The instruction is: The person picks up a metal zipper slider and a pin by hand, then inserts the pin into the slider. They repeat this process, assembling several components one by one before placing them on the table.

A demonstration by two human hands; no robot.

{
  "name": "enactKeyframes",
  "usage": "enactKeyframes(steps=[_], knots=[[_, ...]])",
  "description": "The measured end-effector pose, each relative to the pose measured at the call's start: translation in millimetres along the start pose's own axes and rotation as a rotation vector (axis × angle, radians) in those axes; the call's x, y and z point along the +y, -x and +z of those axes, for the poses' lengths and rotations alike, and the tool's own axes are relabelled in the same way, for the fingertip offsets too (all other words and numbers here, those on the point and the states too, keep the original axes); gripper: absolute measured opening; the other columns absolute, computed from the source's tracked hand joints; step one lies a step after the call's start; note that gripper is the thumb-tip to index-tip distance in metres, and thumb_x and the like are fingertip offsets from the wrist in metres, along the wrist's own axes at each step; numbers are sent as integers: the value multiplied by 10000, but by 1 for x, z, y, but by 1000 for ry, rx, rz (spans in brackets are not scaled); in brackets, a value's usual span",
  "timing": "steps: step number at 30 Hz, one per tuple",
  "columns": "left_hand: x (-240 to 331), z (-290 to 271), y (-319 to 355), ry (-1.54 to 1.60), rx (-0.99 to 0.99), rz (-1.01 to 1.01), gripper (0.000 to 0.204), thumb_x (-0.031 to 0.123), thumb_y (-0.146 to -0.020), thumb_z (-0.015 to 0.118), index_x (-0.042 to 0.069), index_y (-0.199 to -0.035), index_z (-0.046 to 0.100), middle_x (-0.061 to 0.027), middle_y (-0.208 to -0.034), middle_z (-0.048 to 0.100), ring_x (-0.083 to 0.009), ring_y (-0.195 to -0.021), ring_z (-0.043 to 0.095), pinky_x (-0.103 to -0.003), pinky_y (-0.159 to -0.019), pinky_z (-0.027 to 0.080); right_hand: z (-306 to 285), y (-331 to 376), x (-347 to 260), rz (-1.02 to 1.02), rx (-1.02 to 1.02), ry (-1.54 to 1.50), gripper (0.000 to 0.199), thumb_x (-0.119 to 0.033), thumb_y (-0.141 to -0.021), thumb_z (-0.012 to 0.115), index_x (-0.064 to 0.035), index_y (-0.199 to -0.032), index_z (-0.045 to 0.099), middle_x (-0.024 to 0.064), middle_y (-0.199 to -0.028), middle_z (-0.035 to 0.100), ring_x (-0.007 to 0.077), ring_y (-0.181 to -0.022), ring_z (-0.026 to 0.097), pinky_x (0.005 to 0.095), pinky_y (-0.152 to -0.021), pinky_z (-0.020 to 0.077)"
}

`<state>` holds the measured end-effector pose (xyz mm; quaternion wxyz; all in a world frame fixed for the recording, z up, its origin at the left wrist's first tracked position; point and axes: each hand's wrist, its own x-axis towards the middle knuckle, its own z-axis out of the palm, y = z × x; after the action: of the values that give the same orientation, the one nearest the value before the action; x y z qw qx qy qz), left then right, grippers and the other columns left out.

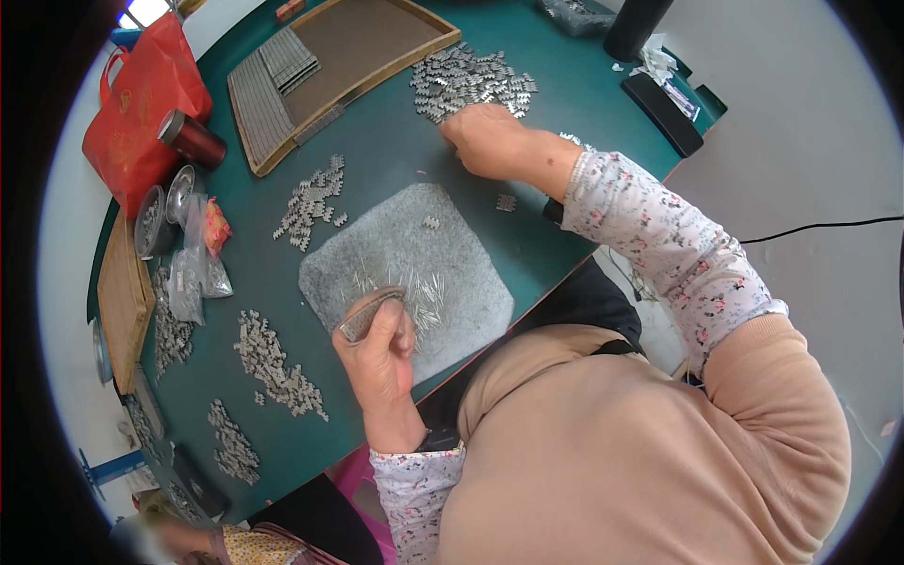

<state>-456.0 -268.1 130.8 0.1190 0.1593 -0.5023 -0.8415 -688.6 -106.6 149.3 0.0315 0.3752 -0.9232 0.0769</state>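
Note:
My left hand [379, 363] is closed around a short grey metal strip [359, 322], held over the near left part of a grey felt mat [468, 282]. Thin silvery pins [428, 299] lie scattered on the mat beside that hand. Farther up the mat sits one small toothed metal piece [430, 222]. My right hand [488, 141] reaches to the near edge of a heap of toothed metal pieces [476, 80], its fingers bent together and pointing down. Whatever is between those fingertips is hidden. A small metal piece [506, 202] lies right of the mat.
A wooden-framed tray [377, 52] with rows of metal strips stands at the far left. More metal pieces [311, 202] lie in piles along the left. A red bag [151, 108], a dark tumbler [193, 138] and a black phone [662, 115] rest near the edges. Another person's sleeve [259, 544] shows bottom left.

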Motion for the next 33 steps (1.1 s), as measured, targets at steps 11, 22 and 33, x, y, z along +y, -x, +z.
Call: enactKeyframes(steps=[11, 22, 33], knots=[[4, 14, -1, -67, 121, -43, 186, 76, -846, 643, -74, -955, 619, -119, -666, 605, -196, -500, 563, -298, -446, 429, 14, 47, -54, -237, 77, -214, 85, -63, -759, 646, -35, -837, 632, 134, -907, 623, 334, -844, 629, 414, -737, 513], [0, 8, 0, -109, 100, 6, 193, 59, -843, 667, -91, -959, 629, -129, -695, 631, -192, -533, 602, -281, -474, 476, -1, 67, -45, -164, 61, -388, 133, -44, -744, 644, -33, -876, 633, 124, -901, 588, 342, -838, 603, 417, -705, 504], [-2, 13, -2, -153, 149, 19, 153, 16, -843, 651, -90, -954, 641, -137, -728, 657, -195, -568, 640, -276, -510, 522, 15, 69, -64, -229, 140, -453, 180, -57, -738, 657, -6, -899, 599, 139, -837, 608, 353, -799, 613, 430, -692, 503]])
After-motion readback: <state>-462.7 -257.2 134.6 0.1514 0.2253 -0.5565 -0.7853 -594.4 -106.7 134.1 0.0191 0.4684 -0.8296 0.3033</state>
